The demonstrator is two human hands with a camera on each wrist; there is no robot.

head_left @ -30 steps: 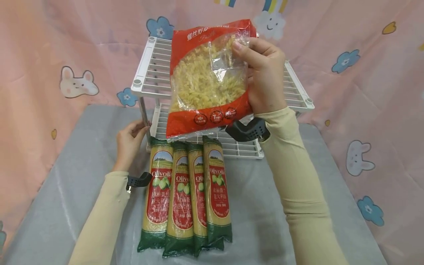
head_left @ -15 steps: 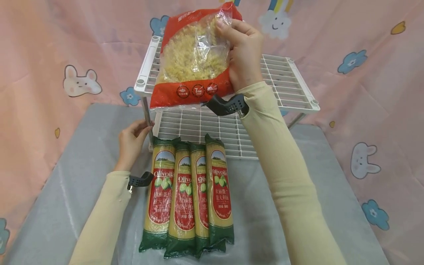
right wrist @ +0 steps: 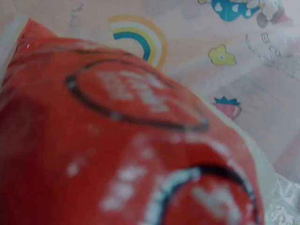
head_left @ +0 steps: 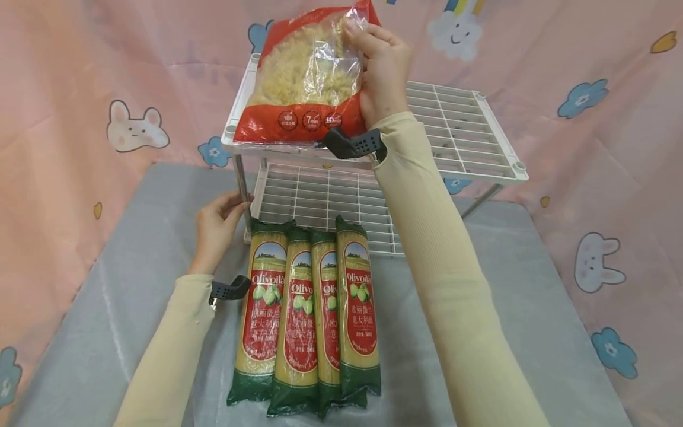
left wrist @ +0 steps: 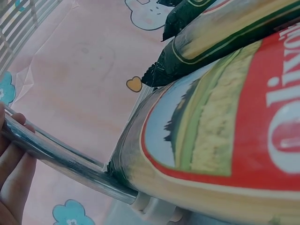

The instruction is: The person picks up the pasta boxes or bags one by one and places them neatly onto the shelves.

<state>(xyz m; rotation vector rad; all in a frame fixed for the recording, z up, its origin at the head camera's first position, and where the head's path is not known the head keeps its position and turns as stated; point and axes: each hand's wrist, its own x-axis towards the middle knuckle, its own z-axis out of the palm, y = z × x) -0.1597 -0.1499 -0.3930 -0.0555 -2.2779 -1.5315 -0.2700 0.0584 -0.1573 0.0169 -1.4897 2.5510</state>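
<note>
Four spaghetti packets (head_left: 304, 320) lie side by side on a grey-covered table (head_left: 565, 332), nearest the wearer. They have green ends and red labels; the rightmost overlaps its neighbour. Their far ends reach the front edge of the lower shelf (head_left: 325, 193).

To their left, the left hand (head_left: 217, 228) has its fingers and thumb closed around the metal post (head_left: 242, 178) at the rack's front left corner. The left wrist view confirms the fingers at the post, with a packet end close beside its foot.

The right hand (head_left: 386, 74) is raised, pinching the upper right part of a red fusilli bag (head_left: 299, 77) between thumb and fingers. The bag is held tilted at the left part of the white upper shelf (head_left: 469, 130); contact with the shelf cannot be determined. Pasta shows through its clear window.

A pink patterned curtain (head_left: 176, 65) stands behind.
</note>
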